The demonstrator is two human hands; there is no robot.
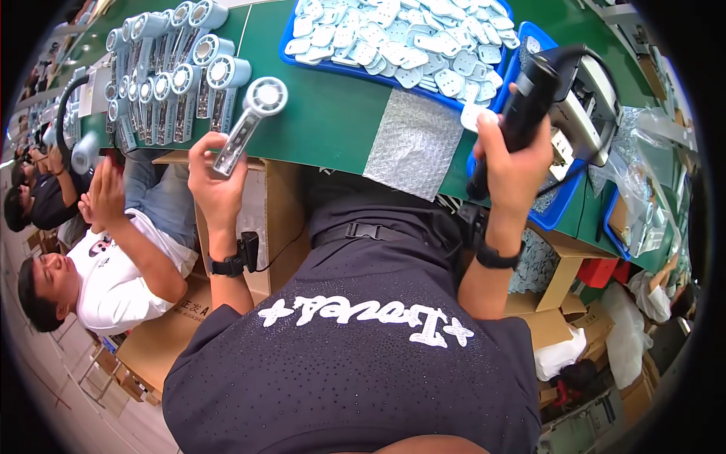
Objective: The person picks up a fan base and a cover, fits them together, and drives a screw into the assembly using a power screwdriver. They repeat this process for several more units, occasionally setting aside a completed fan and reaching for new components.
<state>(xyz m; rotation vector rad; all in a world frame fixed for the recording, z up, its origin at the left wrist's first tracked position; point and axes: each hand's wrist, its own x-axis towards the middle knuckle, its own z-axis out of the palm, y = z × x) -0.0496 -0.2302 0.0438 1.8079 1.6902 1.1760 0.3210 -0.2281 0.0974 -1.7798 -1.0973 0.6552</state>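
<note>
My left hand [215, 185] is closed around the lower end of a small handheld fan [243, 130]. Its round pale head points up and away, and the handle's open side shows the parts inside. In my right hand [518, 166] is a black electric screwdriver [529, 98], gripped along its body and tilted. By the right thumb tip is a white plastic cover [473, 116]; whether the fingers pinch it I cannot tell. More pale blue fans [184, 79] stand in rows at the left of the table. A blue tray [333, 67] heaped with white covers [401, 38] lies ahead.
A sheet of bubble wrap [414, 144] hangs over the edge of the green table [325, 113]. At the right stands a boxy grey machine [586, 102] beside blue trays. Cardboard boxes [283, 219] stand below. A person in a white shirt [144, 272] sits at my left.
</note>
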